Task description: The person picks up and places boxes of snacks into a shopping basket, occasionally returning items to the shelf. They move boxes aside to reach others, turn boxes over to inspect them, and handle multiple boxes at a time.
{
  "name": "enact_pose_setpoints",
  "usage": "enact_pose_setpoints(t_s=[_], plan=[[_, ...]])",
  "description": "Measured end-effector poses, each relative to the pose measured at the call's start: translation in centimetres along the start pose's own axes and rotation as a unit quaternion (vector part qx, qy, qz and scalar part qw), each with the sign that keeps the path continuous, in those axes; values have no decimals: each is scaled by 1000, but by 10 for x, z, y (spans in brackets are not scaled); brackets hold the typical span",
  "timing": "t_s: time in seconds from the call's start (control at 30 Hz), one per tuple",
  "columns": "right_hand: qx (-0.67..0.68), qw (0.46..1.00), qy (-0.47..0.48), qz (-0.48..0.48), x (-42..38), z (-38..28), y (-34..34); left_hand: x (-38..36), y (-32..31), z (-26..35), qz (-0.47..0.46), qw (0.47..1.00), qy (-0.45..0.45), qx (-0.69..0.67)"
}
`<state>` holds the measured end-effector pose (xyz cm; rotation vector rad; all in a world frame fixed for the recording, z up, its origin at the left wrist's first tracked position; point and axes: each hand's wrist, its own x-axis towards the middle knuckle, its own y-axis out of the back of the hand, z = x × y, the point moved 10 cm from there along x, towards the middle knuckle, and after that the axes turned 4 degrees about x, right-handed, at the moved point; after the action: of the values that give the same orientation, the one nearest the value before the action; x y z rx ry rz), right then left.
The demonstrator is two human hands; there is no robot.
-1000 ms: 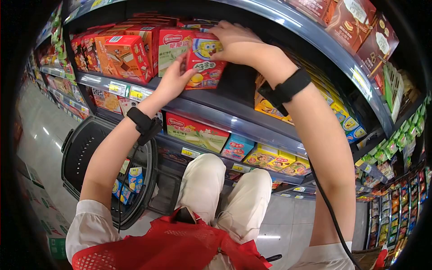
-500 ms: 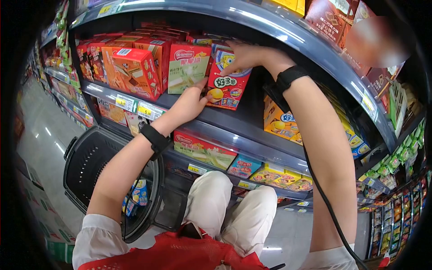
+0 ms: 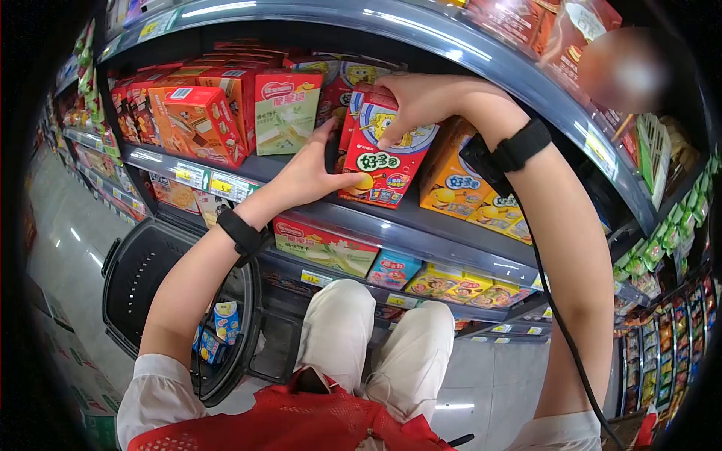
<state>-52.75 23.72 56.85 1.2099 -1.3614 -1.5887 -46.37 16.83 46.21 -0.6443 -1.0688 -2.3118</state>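
My right hand grips a red snack box with a yellow cartoon figure on its front. Its thumb lies on the front while the other fingers reach over the top, partly hidden. Another red box edge shows just behind, at the left. My left hand is spread beside the box's left side, its thumb touching the lower front and its fingers raised. Left of that hand stands a green and red biscuit box. Orange snack boxes stand close to the right of the red box.
Orange and red boxes fill the shelf's left part. A black basket holding small blue packs stands at lower left. The shelf above overhangs my hands. More boxes line the lower shelf.
The red box has shifted right, toward the orange boxes, with my right hand on it. My left hand's fingers have spread away from its left edge. The view has shifted slightly.
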Motion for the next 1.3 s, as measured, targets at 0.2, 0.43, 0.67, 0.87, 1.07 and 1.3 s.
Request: enact_pose_setpoints(t_s=[0.2, 0.43, 0.67, 0.87, 1.07, 1.3], plan=[[9, 994, -17, 104, -48, 4, 11, 17, -38, 29, -59, 988, 24, -141], [17, 957, 2, 290, -117, 26, 21, 19, -58, 33, -105, 979, 66, -160], [-112, 927, 26, 358, -154, 34, -14, 32, -72, 26, -108, 981, 65, -148], [-88, 928, 61, 358, -203, 7, -31, 68, -74, -7, -111, 983, 96, -114], [-53, 949, 88, 300, -234, -15, -67, 99, -104, -25, -167, 973, 124, -100], [-17, 963, 75, 257, -256, -7, -85, 124, -116, -29, -194, 968, 143, -72]])
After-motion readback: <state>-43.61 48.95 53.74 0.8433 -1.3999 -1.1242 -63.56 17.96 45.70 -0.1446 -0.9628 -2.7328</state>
